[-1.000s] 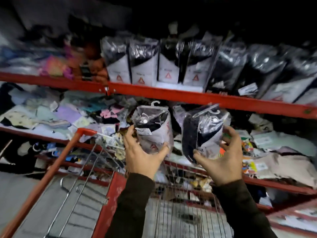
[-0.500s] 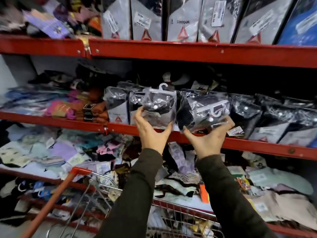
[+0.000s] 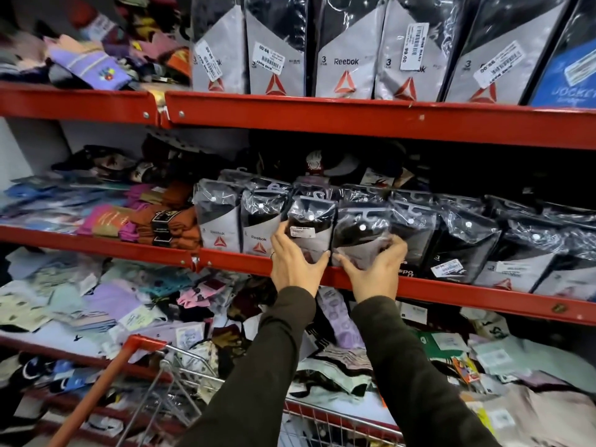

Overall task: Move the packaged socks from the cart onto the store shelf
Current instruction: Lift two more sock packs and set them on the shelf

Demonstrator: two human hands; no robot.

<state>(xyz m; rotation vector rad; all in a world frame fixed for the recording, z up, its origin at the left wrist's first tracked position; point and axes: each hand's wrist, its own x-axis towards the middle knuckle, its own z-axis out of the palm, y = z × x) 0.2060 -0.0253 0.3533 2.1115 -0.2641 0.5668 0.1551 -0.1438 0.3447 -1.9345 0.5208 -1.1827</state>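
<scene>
My left hand (image 3: 298,264) grips a clear-plastic sock pack (image 3: 310,222) with black and grey socks and a white price sticker. My right hand (image 3: 374,269) grips a second sock pack (image 3: 361,229) beside it. Both packs stand upright at the front edge of the middle red shelf (image 3: 451,288), in a row with matching Reebok packs (image 3: 238,221) to the left and darker packs (image 3: 464,243) to the right. The red wire cart (image 3: 154,375) sits below my forearms; its contents are mostly hidden.
The top shelf (image 3: 354,119) holds a row of tall Reebok packs (image 3: 345,50) and loose socks at left. Folded orange and pink socks (image 3: 167,221) lie left on the middle shelf. The lower shelf (image 3: 129,304) is heaped with loose sock packets.
Both hands rose from above the cart and carried the two packs forward onto the middle shelf's front row. The view tilted up and closer to the shelves.
</scene>
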